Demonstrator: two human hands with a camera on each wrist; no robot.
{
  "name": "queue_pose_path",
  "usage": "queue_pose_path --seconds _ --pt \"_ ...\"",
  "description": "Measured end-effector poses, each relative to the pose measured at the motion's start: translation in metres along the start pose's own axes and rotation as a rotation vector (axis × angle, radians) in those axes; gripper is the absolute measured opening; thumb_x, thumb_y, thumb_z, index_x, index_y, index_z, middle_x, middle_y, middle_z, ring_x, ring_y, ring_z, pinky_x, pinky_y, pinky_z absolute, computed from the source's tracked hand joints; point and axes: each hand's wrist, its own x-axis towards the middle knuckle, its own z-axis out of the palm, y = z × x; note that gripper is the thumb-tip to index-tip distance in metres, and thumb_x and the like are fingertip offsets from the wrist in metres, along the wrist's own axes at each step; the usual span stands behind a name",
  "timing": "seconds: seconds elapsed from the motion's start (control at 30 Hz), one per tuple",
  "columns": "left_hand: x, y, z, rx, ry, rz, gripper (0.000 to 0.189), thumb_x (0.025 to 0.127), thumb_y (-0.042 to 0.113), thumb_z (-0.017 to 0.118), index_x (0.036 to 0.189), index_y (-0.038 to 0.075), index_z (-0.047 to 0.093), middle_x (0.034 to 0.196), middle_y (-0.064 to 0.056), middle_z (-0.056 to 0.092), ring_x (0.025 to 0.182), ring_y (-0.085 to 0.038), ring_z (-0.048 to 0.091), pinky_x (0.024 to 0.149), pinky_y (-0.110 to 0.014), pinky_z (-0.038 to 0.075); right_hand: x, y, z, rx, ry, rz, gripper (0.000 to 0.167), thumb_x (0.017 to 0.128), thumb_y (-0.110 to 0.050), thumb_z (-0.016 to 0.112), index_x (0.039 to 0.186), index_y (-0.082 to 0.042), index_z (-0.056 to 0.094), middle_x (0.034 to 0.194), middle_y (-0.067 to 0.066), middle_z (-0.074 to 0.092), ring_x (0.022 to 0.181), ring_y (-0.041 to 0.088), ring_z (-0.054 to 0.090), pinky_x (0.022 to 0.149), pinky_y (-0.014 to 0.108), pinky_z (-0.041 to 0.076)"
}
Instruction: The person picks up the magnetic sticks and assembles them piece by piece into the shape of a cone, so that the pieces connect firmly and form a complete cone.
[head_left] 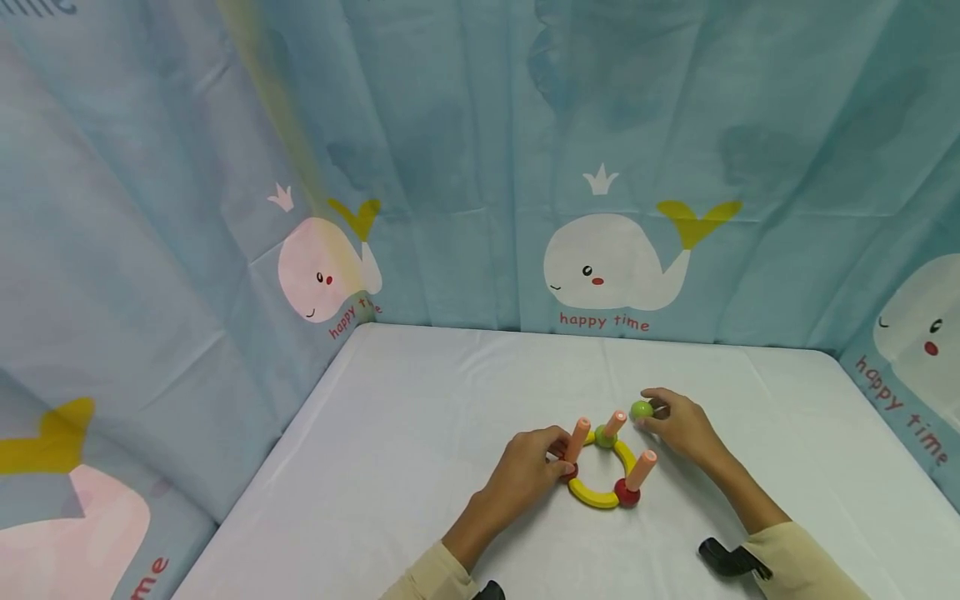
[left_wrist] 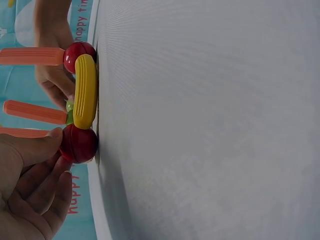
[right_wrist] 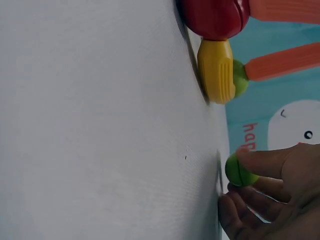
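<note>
A ring of yellow curved pieces joined by balls lies on the white table, with several orange sticks standing up from the balls. My left hand is at the ring's left side, thumb and fingers pinching a red ball at the foot of one stick. To the right of the ring, my right hand pinches a loose green ball between thumb and fingers, close over the table. Another red ball sits at the ring's near right, and a green ball at its far side.
The white tabletop spreads around the ring. Blue curtains printed with whales hang along the back and sides of the table. A black strap end sticks out by the right sleeve.
</note>
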Motion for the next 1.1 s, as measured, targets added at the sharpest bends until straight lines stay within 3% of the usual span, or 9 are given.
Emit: queue_pose_path --seconds 0.17,0.4,0.5,0.7,0.8,0.87,1.1 --pt "0.0 0.0 0.0 -0.004 0.006 0.004 0.027 0.088 0.016 0.088 0.112 0.015 0.077 0.096 0.01 0.077 0.091 -0.005 0.07 0.082 -0.021 0.054 -0.01 -0.004 -0.005 0.008 0.003 0.006 0.048 0.096 -0.018 0.079 0.135 0.006 0.065 0.119 0.024 0.072 0.109 0.04 0.066 0.096 0.062 0.054" --pt "0.001 0.001 -0.001 -0.009 0.004 0.003 0.026 0.088 0.016 0.087 0.112 0.014 0.077 0.096 0.01 0.077 0.09 -0.003 0.068 0.082 -0.022 0.054 -0.024 -0.014 -0.014 0.056 0.049 -0.082 0.048 0.097 -0.024 0.079 0.138 -0.002 0.066 0.119 0.017 0.075 0.117 0.041 0.066 0.095 0.063 0.053" --pt "0.001 0.001 -0.001 -0.003 0.004 0.005 0.026 0.088 0.016 0.088 0.112 0.014 0.077 0.096 0.009 0.078 0.09 -0.004 0.069 0.082 -0.022 0.054 -0.03 -0.02 -0.017 0.072 0.094 -0.13 0.049 0.098 -0.027 0.079 0.139 -0.004 0.065 0.121 0.014 0.075 0.115 0.036 0.067 0.093 0.054 0.057" --pt "0.0 0.002 -0.001 0.005 0.01 0.014 0.026 0.088 0.016 0.088 0.112 0.014 0.077 0.097 0.007 0.079 0.092 -0.006 0.07 0.083 -0.023 0.055 -0.04 -0.032 -0.024 0.127 0.148 -0.216 0.046 0.098 -0.031 0.079 0.139 -0.011 0.067 0.122 0.004 0.073 0.108 0.021 0.067 0.085 0.025 0.057" --pt "-0.001 0.002 -0.002 0.012 0.014 0.021 0.026 0.088 0.016 0.088 0.112 0.014 0.077 0.097 0.007 0.079 0.092 -0.005 0.07 0.083 -0.023 0.055 -0.043 -0.038 -0.027 0.193 0.138 -0.252 0.045 0.098 -0.029 0.08 0.139 -0.016 0.067 0.121 0.002 0.071 0.095 0.015 0.07 0.079 0.023 0.057" --pt "0.0 0.002 -0.002 0.016 0.015 0.024 0.026 0.088 0.017 0.088 0.112 0.014 0.077 0.097 0.007 0.079 0.092 -0.005 0.07 0.083 -0.023 0.055 -0.045 -0.042 -0.028 0.229 0.132 -0.285 0.045 0.097 -0.027 0.08 0.139 -0.019 0.067 0.122 0.001 0.071 0.095 0.01 0.069 0.079 0.024 0.057" --pt "0.0 0.002 -0.001 0.021 0.017 0.023 0.026 0.088 0.017 0.088 0.111 0.014 0.077 0.096 0.009 0.078 0.091 -0.003 0.069 0.083 -0.023 0.055 -0.045 -0.049 -0.029 0.248 0.122 -0.393 0.046 0.095 -0.019 0.082 0.14 -0.021 0.068 0.128 -0.003 0.071 0.115 -0.002 0.058 0.087 0.018 0.054"
